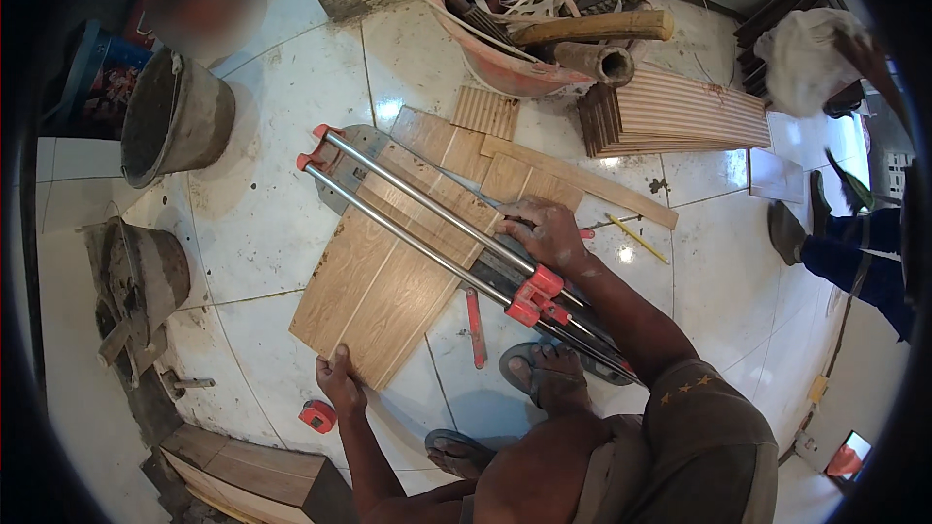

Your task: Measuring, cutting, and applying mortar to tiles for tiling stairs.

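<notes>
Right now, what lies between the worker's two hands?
In the head view, the wood-look tile spans the gap, crossed by the tile cutter's steel rails. The left hand grips its near edge; the right hand rests at its far side.

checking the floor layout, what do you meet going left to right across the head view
grey bucket → left hand on the wood-look tile → red cutter carriage with the right hand above it → yellow pencil → another person's shoe

Surroundings: two cement-caked buckets (175,116) at 9–10 o'clock, tool-filled pink tub (505,39) at 12, ribbed tile stack (680,112) at 1, red tape measure (317,416) at 7.
</notes>
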Action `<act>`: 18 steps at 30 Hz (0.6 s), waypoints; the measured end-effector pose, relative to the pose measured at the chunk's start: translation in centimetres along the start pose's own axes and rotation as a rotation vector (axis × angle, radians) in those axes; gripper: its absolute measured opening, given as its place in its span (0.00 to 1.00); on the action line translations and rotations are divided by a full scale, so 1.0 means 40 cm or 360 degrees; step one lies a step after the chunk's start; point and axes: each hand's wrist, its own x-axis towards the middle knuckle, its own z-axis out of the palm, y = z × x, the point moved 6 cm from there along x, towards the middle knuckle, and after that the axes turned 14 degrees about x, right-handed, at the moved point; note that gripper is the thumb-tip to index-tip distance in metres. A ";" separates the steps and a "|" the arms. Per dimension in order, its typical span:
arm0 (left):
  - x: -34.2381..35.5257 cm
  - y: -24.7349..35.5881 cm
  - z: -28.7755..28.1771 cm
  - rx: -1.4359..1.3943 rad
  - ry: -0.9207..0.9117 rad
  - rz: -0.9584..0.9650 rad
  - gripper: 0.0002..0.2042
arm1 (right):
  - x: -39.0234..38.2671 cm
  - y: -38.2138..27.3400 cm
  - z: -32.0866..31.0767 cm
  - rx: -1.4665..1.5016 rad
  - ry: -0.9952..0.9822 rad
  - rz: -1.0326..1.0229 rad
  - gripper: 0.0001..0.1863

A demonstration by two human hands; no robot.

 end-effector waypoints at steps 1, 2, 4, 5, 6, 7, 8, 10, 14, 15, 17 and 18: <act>-0.001 0.001 0.000 -0.0003 0.0007 0.0002 0.20 | -0.001 -0.003 0.000 0.0001 0.0026 -0.0034 0.15; -0.003 0.001 0.000 0.0010 0.0018 -0.0002 0.21 | -0.001 -0.006 -0.001 0.0002 0.0052 -0.0068 0.14; -0.005 0.000 -0.005 0.0021 0.0040 -0.0002 0.21 | 0.000 -0.012 0.000 0.0019 0.0045 -0.0068 0.14; -0.004 -0.002 -0.007 0.0013 0.0035 0.0009 0.21 | 0.001 -0.016 0.000 0.0034 0.0043 -0.0061 0.14; -0.003 -0.004 -0.010 0.0005 0.0031 0.0019 0.20 | 0.003 -0.022 0.000 0.0039 0.0036 -0.0070 0.14; -0.002 -0.006 -0.012 0.0001 0.0037 0.0023 0.20 | 0.005 -0.022 -0.002 0.0103 0.0021 -0.0018 0.14; 0.000 -0.009 -0.015 0.0021 0.0046 0.0010 0.20 | 0.006 -0.020 -0.003 0.0167 0.0006 0.0035 0.14; -0.001 -0.010 -0.015 0.0038 0.0056 -0.0003 0.20 | 0.009 -0.016 -0.005 0.0195 -0.0007 0.0050 0.14; -0.006 -0.001 0.000 0.0006 0.0022 0.0006 0.17 | 0.011 -0.007 -0.005 0.0245 -0.0024 0.0133 0.13; -0.008 -0.001 0.003 0.0017 0.0026 0.0000 0.17 | 0.011 -0.007 -0.007 0.0241 -0.0025 0.0135 0.13; -0.004 -0.005 -0.005 0.0009 0.0039 0.0030 0.16 | 0.014 -0.013 -0.004 0.0265 -0.0035 0.0128 0.13; -0.002 -0.005 -0.010 0.0002 0.0052 0.0060 0.16 | 0.016 -0.011 -0.002 0.0263 -0.0035 0.0131 0.13</act>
